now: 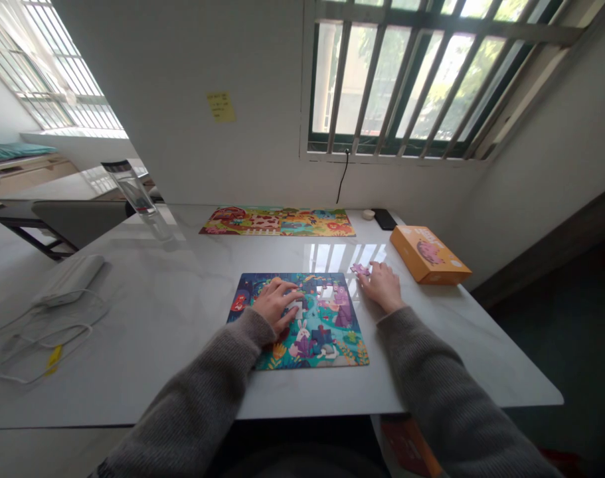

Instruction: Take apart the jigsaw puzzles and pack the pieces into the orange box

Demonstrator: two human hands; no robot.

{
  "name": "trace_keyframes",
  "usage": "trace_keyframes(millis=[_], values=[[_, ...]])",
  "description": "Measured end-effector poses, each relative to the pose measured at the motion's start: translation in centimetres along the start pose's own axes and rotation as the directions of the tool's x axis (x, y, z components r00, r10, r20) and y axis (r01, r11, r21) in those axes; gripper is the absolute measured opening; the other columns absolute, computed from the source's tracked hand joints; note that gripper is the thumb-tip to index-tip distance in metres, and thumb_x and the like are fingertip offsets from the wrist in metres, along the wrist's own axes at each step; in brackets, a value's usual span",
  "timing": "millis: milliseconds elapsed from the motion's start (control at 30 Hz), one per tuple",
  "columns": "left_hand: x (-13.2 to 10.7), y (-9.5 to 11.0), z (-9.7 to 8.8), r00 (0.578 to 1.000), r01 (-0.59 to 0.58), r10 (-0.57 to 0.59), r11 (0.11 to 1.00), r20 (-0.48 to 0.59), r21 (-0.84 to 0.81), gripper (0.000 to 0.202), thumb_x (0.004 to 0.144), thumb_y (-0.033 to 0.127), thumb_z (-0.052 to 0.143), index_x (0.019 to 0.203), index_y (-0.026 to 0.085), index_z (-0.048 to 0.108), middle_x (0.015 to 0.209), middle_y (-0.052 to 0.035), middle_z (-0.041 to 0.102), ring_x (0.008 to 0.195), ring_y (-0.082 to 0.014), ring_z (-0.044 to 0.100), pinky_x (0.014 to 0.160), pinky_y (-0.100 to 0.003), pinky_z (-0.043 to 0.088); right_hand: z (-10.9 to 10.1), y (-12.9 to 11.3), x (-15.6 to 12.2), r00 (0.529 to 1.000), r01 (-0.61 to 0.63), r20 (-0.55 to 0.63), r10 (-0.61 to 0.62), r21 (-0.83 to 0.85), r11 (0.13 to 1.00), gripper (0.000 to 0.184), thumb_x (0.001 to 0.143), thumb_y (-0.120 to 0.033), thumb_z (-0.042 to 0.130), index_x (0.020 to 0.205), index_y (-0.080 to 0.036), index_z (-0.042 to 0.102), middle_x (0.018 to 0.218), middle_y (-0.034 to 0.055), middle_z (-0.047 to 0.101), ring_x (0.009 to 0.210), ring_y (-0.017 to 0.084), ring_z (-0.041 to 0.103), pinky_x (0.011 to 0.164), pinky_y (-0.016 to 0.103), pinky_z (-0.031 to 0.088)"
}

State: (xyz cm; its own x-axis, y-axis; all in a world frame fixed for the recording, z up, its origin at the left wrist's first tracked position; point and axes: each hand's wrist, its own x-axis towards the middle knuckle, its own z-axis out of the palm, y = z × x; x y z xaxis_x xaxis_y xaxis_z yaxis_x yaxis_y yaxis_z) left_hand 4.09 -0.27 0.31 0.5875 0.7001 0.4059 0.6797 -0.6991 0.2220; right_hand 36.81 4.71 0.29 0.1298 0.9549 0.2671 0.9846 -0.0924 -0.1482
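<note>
A jigsaw puzzle point(277, 358) with forest animals, a white rabbit among them, lies flat on the white table in front of me. My left hand point(275, 303) rests on its left half, fingers spread, hiding part of the picture. By the thumb and fingertips, a pale patch shows within the puzzle. Just beyond the puzzle's right edge, my right hand point(383, 285) is low over the table, with thumb and forefinger closed on a small pinkish-purple puzzle piece point(360, 269). Whether more than one piece is there, I cannot tell.
An orange box point(429, 255) stands to the right, near a black phone point(384, 219) and a small white round object point(368, 214). A long farm-picture puzzle point(277, 222) lies by the wall. On the left are a clear bottle point(135, 189) and a white device point(73, 277) with loose cables.
</note>
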Motion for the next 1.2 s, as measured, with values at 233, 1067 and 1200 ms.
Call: trace_keyframes(millis=[233, 1067, 1200], values=[[0.1, -0.5, 0.0, 0.999, 0.018, -0.018, 1.0, -0.028, -0.003, 0.029, 0.089, 0.028, 0.053, 0.115, 0.024, 0.065, 0.122, -0.0076, 0.059, 0.115, -0.0282, 0.048, 0.099, -0.047, 0.04, 0.3, 0.3, 0.8, 0.991, -0.09, 0.104, 0.089, 0.008, 0.996, 0.042, 0.089, -0.05, 0.053, 0.108, -0.014, 0.06, 0.114, 0.0174, 0.058, 0.113, 0.033, 0.051, 0.091, 0.044, 0.037], [0.3, 0.6, -0.7, 0.993, 0.029, -0.03, 1.0, -0.119, -0.006, 0.044, 0.082, 0.037, 0.067, 0.12, 0.019, 0.055, 0.104, -0.0084, 0.065, 0.1, -0.0271, 0.058, 0.086, -0.04, 0.043, -1.1, -9.8, -4.9, 0.911, 0.31, -0.113, -0.396, 0.821, 0.48, 0.023, 0.092, -0.032, 0.052, 0.11, -0.023, 0.062, 0.077, -0.0001, 0.059, 0.069, 0.015, 0.054, 0.067, 0.027, 0.044], [0.3, 0.6, -0.4, 0.99, 0.029, -0.033, 0.999, -0.137, -0.029, 0.053, 0.078, 0.043, 0.073, 0.12, 0.017, 0.052, 0.104, -0.0086, 0.065, 0.1, -0.0276, 0.059, 0.086, -0.039, 0.044, -1.1, -11.2, -6.1, 0.907, 0.184, -0.045, -0.419, 0.937, 0.298, 0.019, 0.091, -0.037, 0.058, 0.102, -0.021, 0.057, 0.085, 0.0018, 0.064, 0.075, 0.015, 0.06, 0.069, 0.029, 0.047]])
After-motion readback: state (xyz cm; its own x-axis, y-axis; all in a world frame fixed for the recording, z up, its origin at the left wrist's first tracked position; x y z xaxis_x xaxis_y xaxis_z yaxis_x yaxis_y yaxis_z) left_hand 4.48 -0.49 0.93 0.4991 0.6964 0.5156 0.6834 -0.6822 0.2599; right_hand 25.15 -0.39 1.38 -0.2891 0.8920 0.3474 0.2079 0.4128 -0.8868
